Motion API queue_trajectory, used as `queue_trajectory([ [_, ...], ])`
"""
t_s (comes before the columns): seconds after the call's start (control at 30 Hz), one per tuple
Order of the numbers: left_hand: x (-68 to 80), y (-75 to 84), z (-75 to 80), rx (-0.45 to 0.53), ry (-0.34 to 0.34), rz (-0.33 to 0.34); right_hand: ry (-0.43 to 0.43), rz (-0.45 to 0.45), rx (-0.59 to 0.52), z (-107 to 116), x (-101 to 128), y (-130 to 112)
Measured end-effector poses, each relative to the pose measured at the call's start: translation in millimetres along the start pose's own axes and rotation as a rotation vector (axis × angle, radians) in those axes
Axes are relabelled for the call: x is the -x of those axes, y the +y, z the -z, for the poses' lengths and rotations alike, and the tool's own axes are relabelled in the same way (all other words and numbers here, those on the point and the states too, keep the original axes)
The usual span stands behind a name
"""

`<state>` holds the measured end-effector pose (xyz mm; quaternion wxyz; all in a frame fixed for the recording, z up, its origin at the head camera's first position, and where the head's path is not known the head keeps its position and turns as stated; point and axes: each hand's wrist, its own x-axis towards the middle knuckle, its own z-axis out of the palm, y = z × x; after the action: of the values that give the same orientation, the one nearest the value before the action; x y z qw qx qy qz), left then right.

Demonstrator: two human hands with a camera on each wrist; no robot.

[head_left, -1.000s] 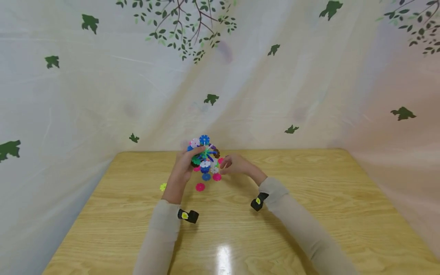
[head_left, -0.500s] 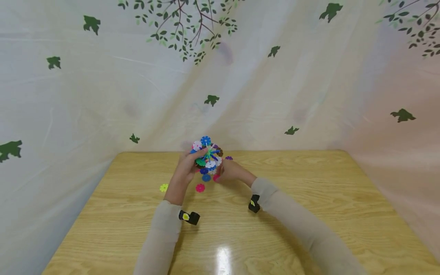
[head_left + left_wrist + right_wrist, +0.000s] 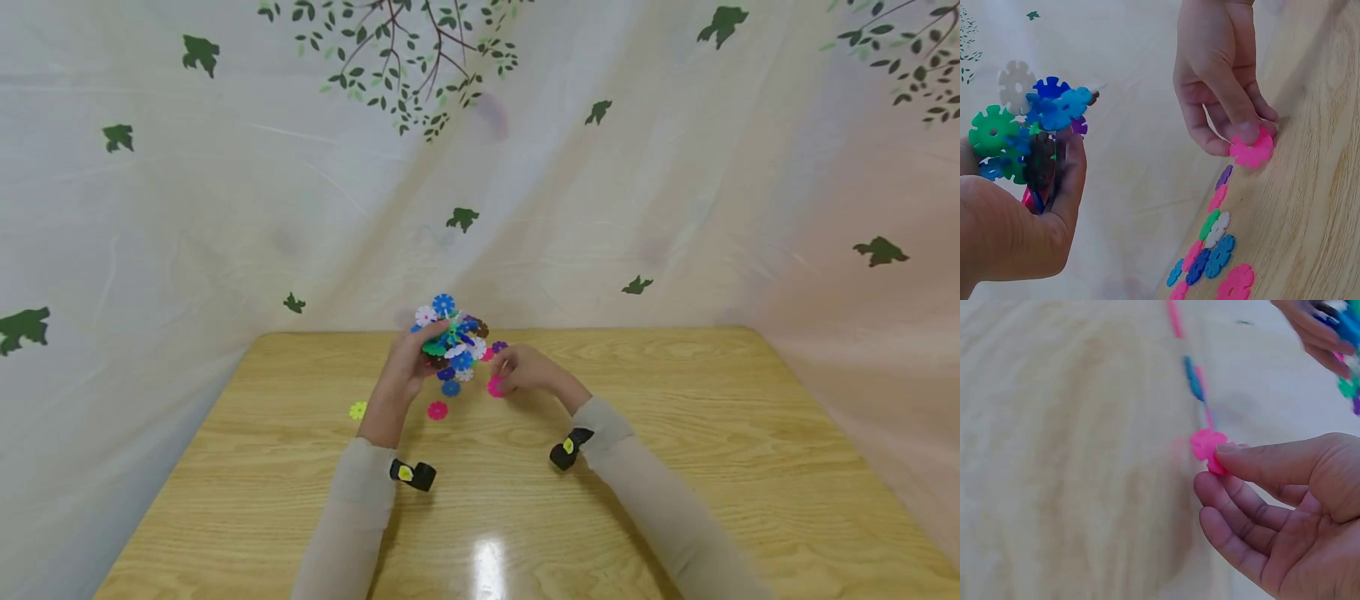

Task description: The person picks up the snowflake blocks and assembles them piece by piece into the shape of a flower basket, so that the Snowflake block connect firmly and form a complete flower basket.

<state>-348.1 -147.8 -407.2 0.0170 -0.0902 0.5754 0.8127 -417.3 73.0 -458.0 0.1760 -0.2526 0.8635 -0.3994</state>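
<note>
My left hand (image 3: 405, 362) grips a cluster of interlocked snowflake discs (image 3: 456, 335) in blue, green, white, brown and purple, thumb laid over the top. In the left wrist view this cluster (image 3: 1047, 106) rises out of the curled fingers, and part of it is hidden in the palm. Just to its right, my right hand (image 3: 528, 369) pinches one pink snowflake disc (image 3: 1252, 147) between thumb and fingertips. That pink disc (image 3: 1207, 449) is held apart from the cluster, above the table, and shows its notched rim in the right wrist view.
Several loose discs lie on the wooden table (image 3: 480, 467) below the hands, among them a blue disc (image 3: 451, 388), a pink disc (image 3: 437, 410) and a purple disc (image 3: 499, 346). Left of them is a yellow disc (image 3: 358, 410). A printed cloth (image 3: 525, 208) hangs behind the table.
My right hand reached down to the loose discs, took hold of a pink one and moved right with it. The left hand has tilted the cluster slightly.
</note>
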Motion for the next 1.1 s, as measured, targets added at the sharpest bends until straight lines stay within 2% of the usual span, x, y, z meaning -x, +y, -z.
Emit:
queue_trajectory([
  [0.13, -0.3, -2.9, 2.1, -0.028, -0.025, -0.025, 0.09, -0.01, -0.109, 14, 8, -1],
  [0.27, -0.9, -4.4, 2.5, -0.051, -0.037, -0.049, 0.223, 0.032, -0.244, 30, 15, -18],
  [0.4, -1.5, -5.5, 2.6, -0.059, -0.045, -0.056, 0.345, 0.111, -0.357, 40, 20, -39],
  [0.5, -2.6, -6.8, 2.7, -0.074, -0.049, -0.055, 0.392, 0.19, -0.392, 42, 21, -54],
  [0.77, -3.7, -9.5, 1.6, -0.105, -0.07, -0.068, 0.449, 0.349, -0.337, 34, 18, -69],
  [1.1, -4.6, -8.6, -0.6, -0.103, -0.097, -0.073, 0.484, 0.42, -0.278, 23, 13, -70],
])
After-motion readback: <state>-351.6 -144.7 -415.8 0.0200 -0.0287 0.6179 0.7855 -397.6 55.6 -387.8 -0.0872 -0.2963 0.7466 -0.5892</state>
